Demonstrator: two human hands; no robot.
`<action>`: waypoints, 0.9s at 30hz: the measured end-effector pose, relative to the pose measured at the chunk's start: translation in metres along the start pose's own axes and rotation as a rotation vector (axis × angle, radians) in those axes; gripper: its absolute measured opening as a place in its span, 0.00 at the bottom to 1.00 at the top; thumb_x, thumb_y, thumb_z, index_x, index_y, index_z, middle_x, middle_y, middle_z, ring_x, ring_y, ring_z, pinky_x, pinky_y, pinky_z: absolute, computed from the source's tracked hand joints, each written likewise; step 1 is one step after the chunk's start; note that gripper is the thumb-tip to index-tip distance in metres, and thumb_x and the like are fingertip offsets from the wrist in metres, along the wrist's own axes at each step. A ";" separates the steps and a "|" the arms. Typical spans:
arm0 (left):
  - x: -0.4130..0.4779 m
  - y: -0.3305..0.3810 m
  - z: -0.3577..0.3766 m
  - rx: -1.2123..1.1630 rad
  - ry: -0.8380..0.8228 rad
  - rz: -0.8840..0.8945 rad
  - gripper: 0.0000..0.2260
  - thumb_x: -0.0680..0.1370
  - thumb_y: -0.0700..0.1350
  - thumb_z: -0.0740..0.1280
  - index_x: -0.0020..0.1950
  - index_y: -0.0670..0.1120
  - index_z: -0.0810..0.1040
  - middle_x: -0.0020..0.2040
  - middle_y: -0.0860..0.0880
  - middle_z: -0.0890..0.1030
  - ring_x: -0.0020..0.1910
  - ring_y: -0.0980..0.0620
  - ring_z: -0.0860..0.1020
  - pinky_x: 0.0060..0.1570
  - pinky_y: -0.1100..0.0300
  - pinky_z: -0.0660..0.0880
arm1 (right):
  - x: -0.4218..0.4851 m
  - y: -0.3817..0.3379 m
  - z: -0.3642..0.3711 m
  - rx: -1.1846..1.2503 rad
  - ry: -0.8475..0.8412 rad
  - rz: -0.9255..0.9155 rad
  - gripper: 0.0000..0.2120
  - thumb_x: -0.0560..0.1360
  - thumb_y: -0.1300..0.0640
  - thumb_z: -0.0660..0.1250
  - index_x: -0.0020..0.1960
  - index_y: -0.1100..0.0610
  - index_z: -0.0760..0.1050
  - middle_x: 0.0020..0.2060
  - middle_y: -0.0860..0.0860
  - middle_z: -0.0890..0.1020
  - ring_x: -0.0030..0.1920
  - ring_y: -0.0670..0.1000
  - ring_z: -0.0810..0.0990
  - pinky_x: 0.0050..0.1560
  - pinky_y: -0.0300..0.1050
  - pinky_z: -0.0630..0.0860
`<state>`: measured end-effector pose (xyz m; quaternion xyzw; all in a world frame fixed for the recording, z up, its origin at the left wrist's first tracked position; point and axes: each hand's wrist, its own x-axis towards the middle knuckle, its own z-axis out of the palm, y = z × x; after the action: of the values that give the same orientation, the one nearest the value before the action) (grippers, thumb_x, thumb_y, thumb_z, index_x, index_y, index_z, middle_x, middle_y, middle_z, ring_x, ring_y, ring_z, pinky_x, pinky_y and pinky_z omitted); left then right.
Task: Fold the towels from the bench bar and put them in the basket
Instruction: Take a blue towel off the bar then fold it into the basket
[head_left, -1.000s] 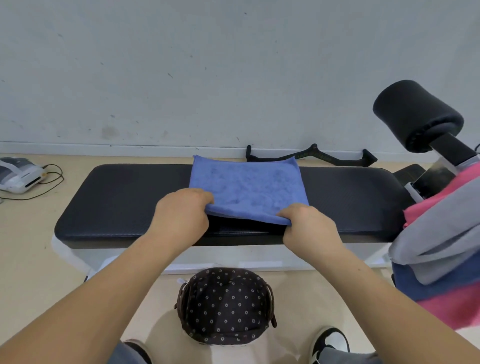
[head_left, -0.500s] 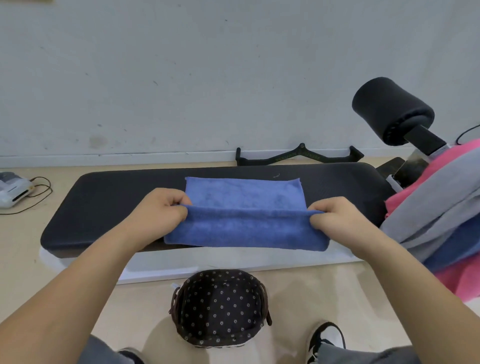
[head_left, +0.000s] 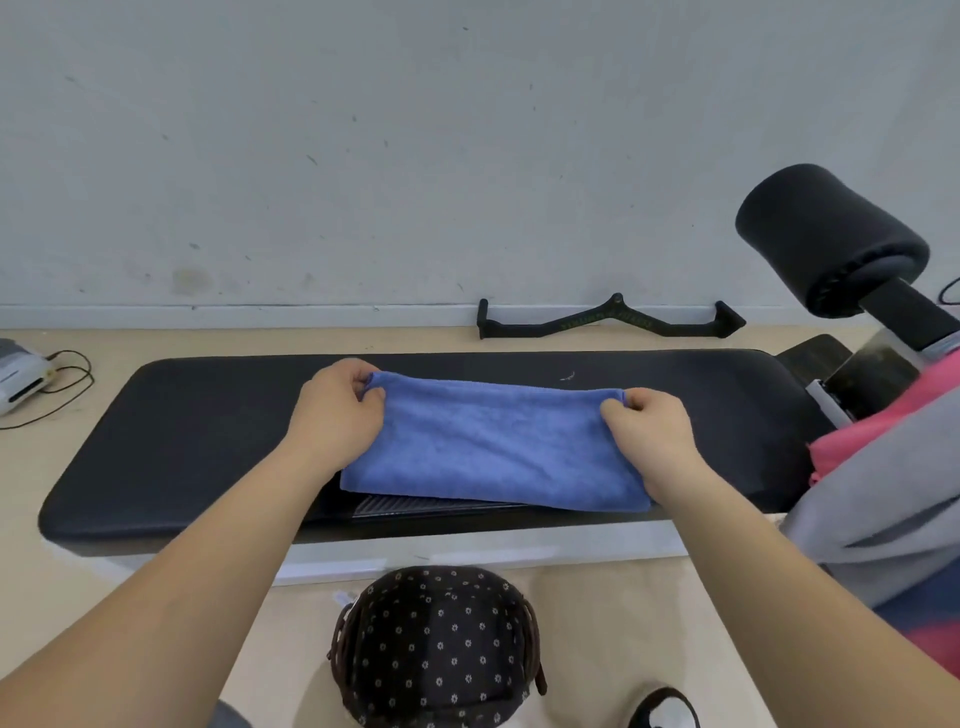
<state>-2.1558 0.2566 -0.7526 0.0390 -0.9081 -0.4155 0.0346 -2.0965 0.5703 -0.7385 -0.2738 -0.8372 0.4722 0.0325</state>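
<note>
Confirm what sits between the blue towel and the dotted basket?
Head view: only the bench pad front edge and its white frame lie between the blue towel and the basket.

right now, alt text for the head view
Left hand and right hand pinch the far corners of a blue towel folded on a black bench. A dotted basket sits on the floor in front; more towels hang at right.

Blue towel, black bench, dark basket with pale dotted flowers, pink and grey towels
</note>
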 end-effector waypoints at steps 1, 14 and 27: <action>0.004 -0.002 0.006 0.044 -0.004 0.006 0.05 0.81 0.42 0.65 0.51 0.47 0.81 0.40 0.50 0.81 0.42 0.49 0.79 0.40 0.57 0.75 | 0.004 0.005 0.001 -0.016 0.008 -0.014 0.09 0.76 0.58 0.63 0.38 0.59 0.70 0.33 0.56 0.68 0.36 0.55 0.66 0.35 0.50 0.65; 0.023 0.000 0.021 0.265 0.054 0.038 0.05 0.84 0.51 0.58 0.54 0.55 0.73 0.42 0.51 0.79 0.42 0.46 0.77 0.38 0.53 0.71 | 0.026 0.016 0.006 -0.035 0.107 -0.144 0.07 0.81 0.56 0.64 0.47 0.54 0.79 0.33 0.49 0.76 0.34 0.49 0.73 0.35 0.42 0.71; 0.001 -0.001 0.000 0.443 -0.126 -0.092 0.27 0.75 0.65 0.70 0.60 0.45 0.73 0.51 0.48 0.80 0.46 0.48 0.79 0.38 0.54 0.73 | -0.003 -0.007 0.003 -0.380 0.195 -0.426 0.21 0.81 0.49 0.63 0.74 0.50 0.71 0.71 0.51 0.71 0.68 0.55 0.73 0.60 0.53 0.76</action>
<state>-2.1563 0.2556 -0.7535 0.0611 -0.9748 -0.2086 -0.0508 -2.0977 0.5632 -0.7340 -0.1372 -0.9421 0.2613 0.1593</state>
